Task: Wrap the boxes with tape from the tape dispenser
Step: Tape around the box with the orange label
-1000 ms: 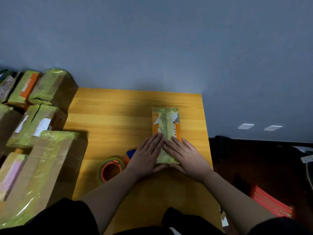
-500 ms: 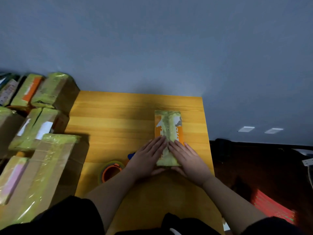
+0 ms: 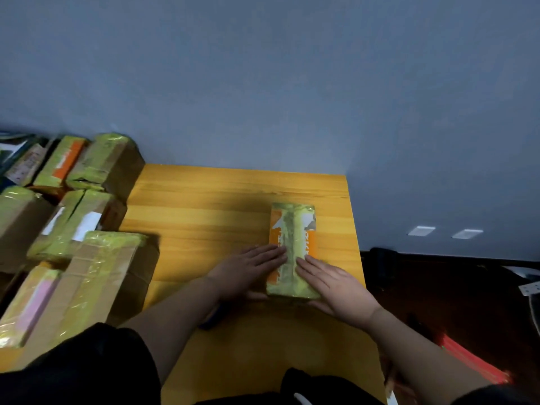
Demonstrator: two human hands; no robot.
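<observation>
Orange-and-white cardboard box (image 3: 293, 247), wrapped in yellowish clear tape, lies flat on the right part of my yellow wooden counter (image 3: 210, 217), its long side running away from me. I have my left hand (image 3: 248, 271) flat, fingers straight and together, pressing on the box's near left edge. My right hand (image 3: 336, 283) lies the same way on the near right edge, fingers straight, palm down. The fingertips of both almost meet over the tape strip down the middle. Beside the counter on the left sits a pile of brown cardboard boxes (image 3: 73, 229) banded with the same yellowish tape. A dark blue object (image 3: 214, 317) peeks out under my left forearm; I cannot tell what it is.
</observation>
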